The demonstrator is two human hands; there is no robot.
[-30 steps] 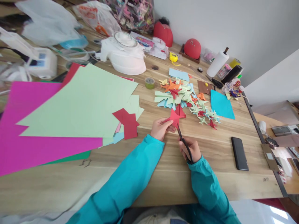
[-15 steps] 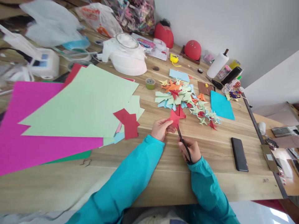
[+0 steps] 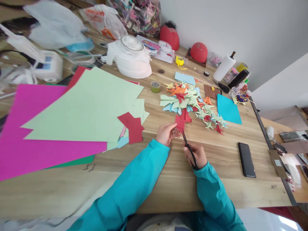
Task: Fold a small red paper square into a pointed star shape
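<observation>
Red paper (image 3: 180, 122), probably black scissors (image 3: 186, 143), teal sleeves (image 3: 144, 179).

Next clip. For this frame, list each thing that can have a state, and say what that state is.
left hand: closed on the red paper piece, pinching it.
right hand: closed around the scissors handles.
scissors: tips at the red paper piece's lower edge; blades open or shut, cannot tell.
phone: lying flat, screen dark.
paper towel roll: upright.
coloured sheets: fanned out, overlapping.

No writing can be read anywhere: the orange print on the plastic bag (image 3: 102, 19) is too blurred to tell.
</observation>
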